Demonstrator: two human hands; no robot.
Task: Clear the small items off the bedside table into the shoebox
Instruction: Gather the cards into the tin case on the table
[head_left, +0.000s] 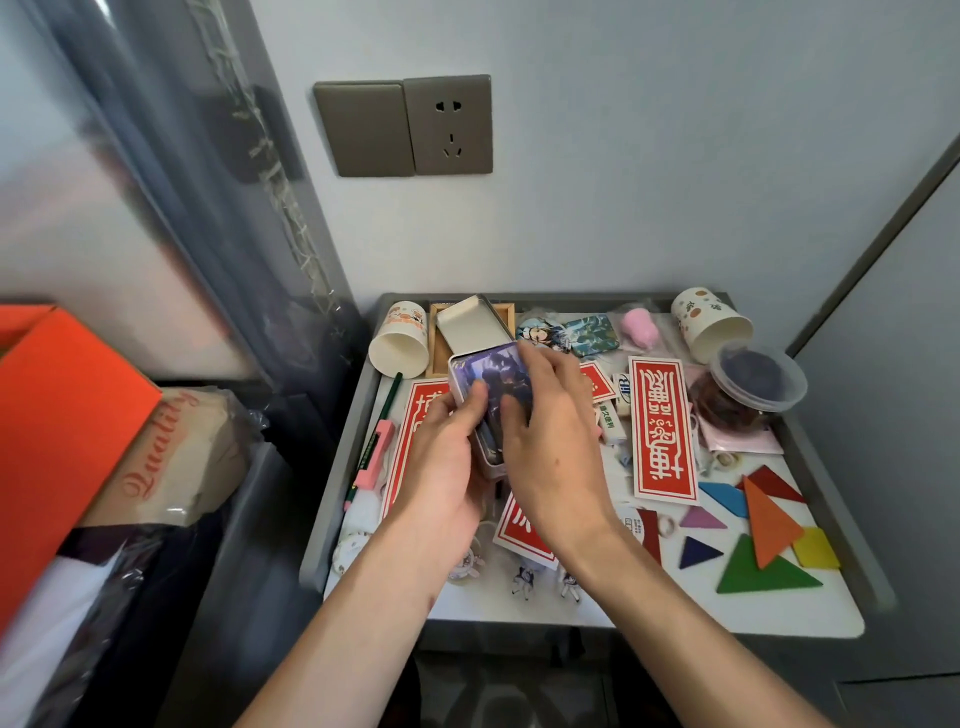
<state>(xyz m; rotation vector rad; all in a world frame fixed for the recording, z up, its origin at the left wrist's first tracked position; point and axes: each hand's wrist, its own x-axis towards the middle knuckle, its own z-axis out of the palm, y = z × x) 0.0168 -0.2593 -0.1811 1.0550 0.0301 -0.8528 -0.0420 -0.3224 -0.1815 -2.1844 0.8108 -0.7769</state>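
A: Two hands are working one thing at the centre of the frame: the left hand (441, 457) is cradling a small hinged tin (480, 410) from below, fingers curled shut around its body, while the right hand (550, 447) is pinching a stack of picture cards (501, 382) sitting in the tin's mouth, thumb and fingers closed on their edges.

B: And the tin's lid?

A: It is standing open, tilting toward the top of the frame. The whole lot is hovering above the bedside table (826, 618), not resting on it.

B: Where is the shoebox?

A: The orange shoebox (62, 415) is lying at the left edge of the frame, well apart from the table, with a bagged bundle just beside it. I cannot tell from here whether its opening is facing up.

B: What is likely to go wrong?

A: The cards are looking loose in the tin. If the lid is not closing fully before the carry leftward, a tilt could be spilling them. Also, both forearms are crossing low over the clutter, so a sleeve-less wrist could be sweeping the little figures at the bottom edge off the front. The paper cup (400, 345) lying on its side at the upper left of the table is free to roll if nudged.
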